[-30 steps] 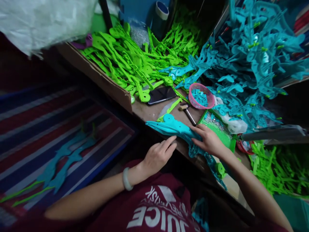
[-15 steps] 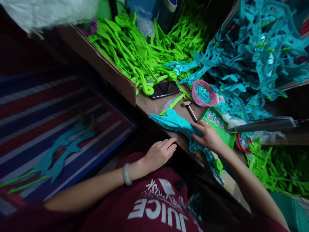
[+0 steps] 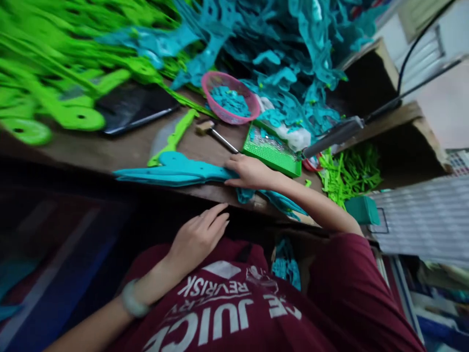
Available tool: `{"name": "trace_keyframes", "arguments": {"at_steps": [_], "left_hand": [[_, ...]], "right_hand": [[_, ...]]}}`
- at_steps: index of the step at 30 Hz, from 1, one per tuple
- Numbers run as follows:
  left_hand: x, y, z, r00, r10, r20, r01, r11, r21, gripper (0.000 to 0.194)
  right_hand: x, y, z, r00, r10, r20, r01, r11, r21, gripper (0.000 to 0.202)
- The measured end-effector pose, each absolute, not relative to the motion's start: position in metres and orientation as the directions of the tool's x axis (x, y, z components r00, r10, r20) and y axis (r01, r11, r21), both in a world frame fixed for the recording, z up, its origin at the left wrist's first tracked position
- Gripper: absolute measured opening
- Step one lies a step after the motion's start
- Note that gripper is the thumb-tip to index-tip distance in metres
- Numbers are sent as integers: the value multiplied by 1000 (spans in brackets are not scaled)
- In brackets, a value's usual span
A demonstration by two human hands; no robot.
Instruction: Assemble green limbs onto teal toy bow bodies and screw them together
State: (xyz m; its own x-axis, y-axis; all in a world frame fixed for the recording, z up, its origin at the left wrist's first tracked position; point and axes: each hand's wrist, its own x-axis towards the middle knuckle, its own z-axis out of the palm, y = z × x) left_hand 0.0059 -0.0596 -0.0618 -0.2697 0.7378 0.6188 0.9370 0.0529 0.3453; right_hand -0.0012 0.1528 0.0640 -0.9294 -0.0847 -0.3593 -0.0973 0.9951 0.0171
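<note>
Two hands are showing near ctr of frame. R. hand [image 3: 251,172] is covering the RH end of the turquoise part [image 3: 194,172]; fingers are bending around that end, but the palm is concealing it, so grip tightness: cannot tell. L. hand [image 3: 200,233] is hovering below, lower ctr, fingers loosely extended, palm turned from view, w/ no item visibly in grasp. Turquoise part is lying at ctr, along the near edge of the table [image 3: 84,146]; long axis is running approx. horiz., narrow tip pointing L., round lobe facing up-frame. Layered edges are showing at the tip; layer qty is not resolving. Green pile [image 3: 54,63], upper L., is running off-frame and partly overlapping the dark phone [image 3: 137,107]. Lower-L. floor area is blurring into shadow.
</note>
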Motion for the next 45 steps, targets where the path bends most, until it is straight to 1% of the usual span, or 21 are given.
{"name": "trace_keyframes", "arguments": {"at_steps": [3,7,10,13,17,19,21,23,25,27,29,30,31,34,35,36,38,40,41,43,45], "left_hand": [[13,-52,-62,-196,754,627,949,-14,314,19],[24,-46,-61,-137,765,629,956,-65,287,22],[29,-42,-63,-89,772,629,956,-111,272,23],[33,-38,-63,-34,772,635,954,-164,251,24],[32,-29,-52,-23,731,682,962,-170,214,24],[32,-18,-42,6,711,703,956,-210,205,23],[36,-1,-33,46,694,719,941,-271,201,22],[41,19,-25,58,696,715,932,-295,211,26],[47,38,-18,51,736,675,928,-285,240,35],[50,56,-13,49,799,599,920,-270,285,50],[51,72,-11,64,856,514,914,-257,315,68],[51,78,-12,78,879,470,914,-252,318,75],[51,84,-13,100,898,428,915,-252,314,77],[48,93,-19,183,918,352,919,-287,270,69],[47,94,-21,202,909,364,920,-303,247,66],[46,95,-24,221,892,394,920,-325,220,63],[43,95,-29,273,836,476,907,-389,163,58],[39,96,-34,337,778,531,873,-469,133,53],[37,97,-36,353,761,545,858,-496,137,51],[34,97,-39,328,761,559,856,-490,166,52],[32,97,-41,300,778,552,864,-466,188,55]], "right_hand": [[-4,161,65,-920,-70,-387,-67,998,-21,39],[-7,165,65,-917,-112,-384,-87,993,-82,41],[-7,164,62,-921,-113,-373,-93,993,-71,41],[-6,163,59,-919,-95,-384,-80,995,-57,46],[6,164,74,-928,-95,-360,-50,990,-133,50],[27,169,91,-945,-34,-325,3,994,-113,46],[60,175,110,-952,95,-291,112,993,-41,36],[103,181,123,-924,242,-295,241,970,41,26],[149,183,125,-882,355,-309,341,935,100,24],[190,182,114,-851,434,-294,421,900,110,21],[220,178,93,-847,475,-238,480,876,40,15],[230,176,81,-856,479,-194,493,870,-29,13],[238,176,70,-868,474,-144,491,862,-122,14],[253,183,42,-865,501,30,439,783,-440,19],[256,188,35,-845,529,74,421,745,-517,19],[259,194,28,-824,556,108,407,714,-570,16],[262,209,15,-797,583,158,393,699,-598,14],[263,222,3,-803,562,198,373,734,-568,21],[263,226,-1,-806,548,224,360,754,-549,23],[261,229,-8,-792,534,296,325,779,-536,23],[260,222,-8,-755,546,363,265,760,-593,18]]}}
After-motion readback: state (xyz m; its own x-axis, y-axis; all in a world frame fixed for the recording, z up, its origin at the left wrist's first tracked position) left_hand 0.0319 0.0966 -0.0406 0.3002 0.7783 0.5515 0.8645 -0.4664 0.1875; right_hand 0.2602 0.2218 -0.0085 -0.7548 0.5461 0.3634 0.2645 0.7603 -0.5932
